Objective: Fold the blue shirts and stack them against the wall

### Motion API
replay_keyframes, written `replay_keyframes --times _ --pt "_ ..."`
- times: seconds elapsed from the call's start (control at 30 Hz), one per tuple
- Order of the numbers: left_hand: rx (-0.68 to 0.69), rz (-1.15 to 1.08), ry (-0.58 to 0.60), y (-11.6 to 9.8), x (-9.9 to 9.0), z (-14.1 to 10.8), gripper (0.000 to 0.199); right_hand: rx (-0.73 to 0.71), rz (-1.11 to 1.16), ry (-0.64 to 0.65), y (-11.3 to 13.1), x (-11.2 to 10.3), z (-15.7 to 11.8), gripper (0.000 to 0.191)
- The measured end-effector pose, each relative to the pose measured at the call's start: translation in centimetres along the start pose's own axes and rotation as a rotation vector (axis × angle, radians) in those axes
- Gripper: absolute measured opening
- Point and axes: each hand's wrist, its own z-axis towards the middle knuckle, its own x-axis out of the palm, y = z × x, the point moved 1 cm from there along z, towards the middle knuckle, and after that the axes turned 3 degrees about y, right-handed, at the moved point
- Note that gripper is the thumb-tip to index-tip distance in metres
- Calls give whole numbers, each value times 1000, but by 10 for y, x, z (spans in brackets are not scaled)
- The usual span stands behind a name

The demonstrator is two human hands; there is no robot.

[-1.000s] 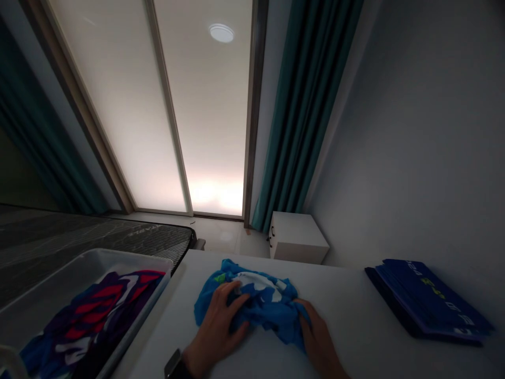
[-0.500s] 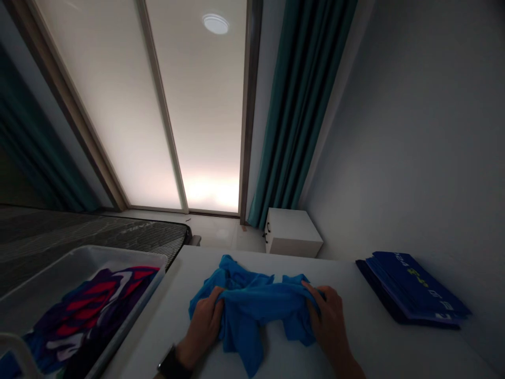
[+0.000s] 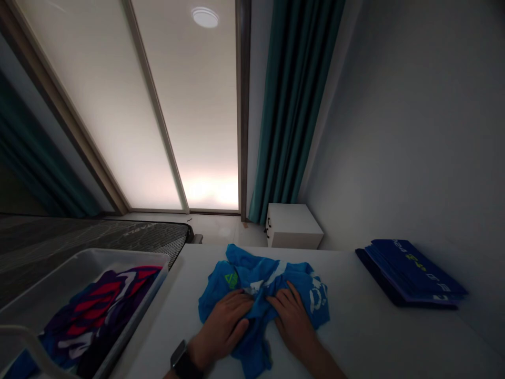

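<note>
A crumpled blue garment [image 3: 252, 310] lies at the tabletop's [image 3: 347, 337] far edge, left of the folded stack [image 3: 418, 273], as my left hand [image 3: 226, 323] and right hand [image 3: 294, 321] press its middle, fingers slightly spread; whether they pinch cloth I cannot tell. Smoothing outward, palms flat, should open the creases best. Clothes [image 3: 98, 310] fill the bin [image 3: 130, 257] beside the left edge.

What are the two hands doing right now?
Left hand: open, resting on the blue cloth.
Right hand: open, on the same cloth.
</note>
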Motion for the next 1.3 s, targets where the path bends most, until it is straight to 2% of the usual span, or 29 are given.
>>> replay_keyframes --times 0.07,0.17,0.27,0.33,0.4,0.47,0.53,0.6,0.67,0.7,0.8,0.9,1.0,1.1,1.2,1.3 --pt "-20 70 -85 10 -8 -3 36 18 71 -40 -17 2 -1 42" --pt "-200 206 -271 41 -19 -12 39 79 133 -123 -54 -4 -6 37" --pt "-183 262 -145 65 -18 -18 42 122 82 -132 -88 -18 -12 40" --pt "-168 287 -69 65 -11 -17 46 148 -9 -118 -97 -28 -15 40" --pt "-191 315 -47 53 -3 -12 47 174 -100 -143 -87 -34 -16 39" --pt "-216 332 -48 36 5 -4 40 172 -120 -168 -60 -34 -15 41" --pt "-229 321 -67 21 12 3 27 99 -35 -65 -23 -25 -12 45" --pt "-231 274 -97 14 18 7 18 23 50 76 11 -12 -9 62" --pt "-209 196 -113 12 22 7 14 -16 77 160 31 0 -5 82" --pt "-191 150 -115 12 24 6 13 25 84 167 35 3 -3 82" --pt "-183 2 -159 12 22 3 14 71 148 183 26 2 3 69" --pt "-266 -97 -201 9 18 3 20 56 297 178 10 -10 5 61" --pt "-316 -38 -93 5 15 6 43 81 391 156 1 -20 1 52" --pt "-333 44 -41 7 14 6 39 71 412 105 -4 -22 -6 48" --pt "-371 -26 -126 13 11 4 19 33 415 -8 -11 -18 -11 42" --pt "-467 -297 -285 13 8 5 28 -1 359 -54 -18 -12 -15 34"
